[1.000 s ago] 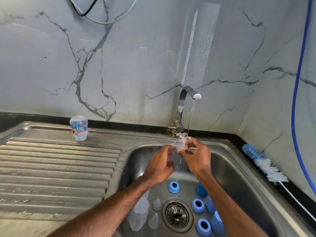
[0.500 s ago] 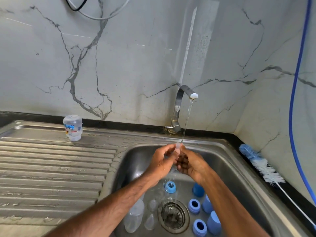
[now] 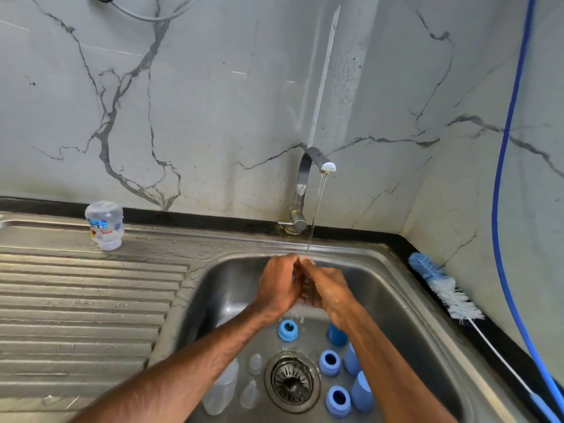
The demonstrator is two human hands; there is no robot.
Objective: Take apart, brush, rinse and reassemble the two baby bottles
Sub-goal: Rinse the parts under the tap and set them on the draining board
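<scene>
My left hand point(image 3: 279, 285) and my right hand point(image 3: 328, 288) meet under the thin water stream from the tap point(image 3: 305, 184), over the sink point(image 3: 406, 303). Their fingertips pinch a small clear teat, almost wholly hidden between them. On the sink floor lie three blue collars point(image 3: 287, 330), several blue caps point(image 3: 362, 395), two clear teats point(image 3: 254, 363) and a clear bottle body point(image 3: 224, 389), partly under my left forearm. A second clear bottle point(image 3: 105, 224) stands upside down on the drainboard.
A blue and white bottle brush point(image 3: 442, 290) lies on the counter edge right of the sink. A blue hose point(image 3: 503, 178) hangs down the right wall. The drain strainer point(image 3: 292, 381) sits mid-sink. The ribbed drainboard point(image 3: 76, 300) stretches left.
The clear teat was visible above my fingers a second ago; my hands have since closed together around it under the stream and sunk slightly into the sink.
</scene>
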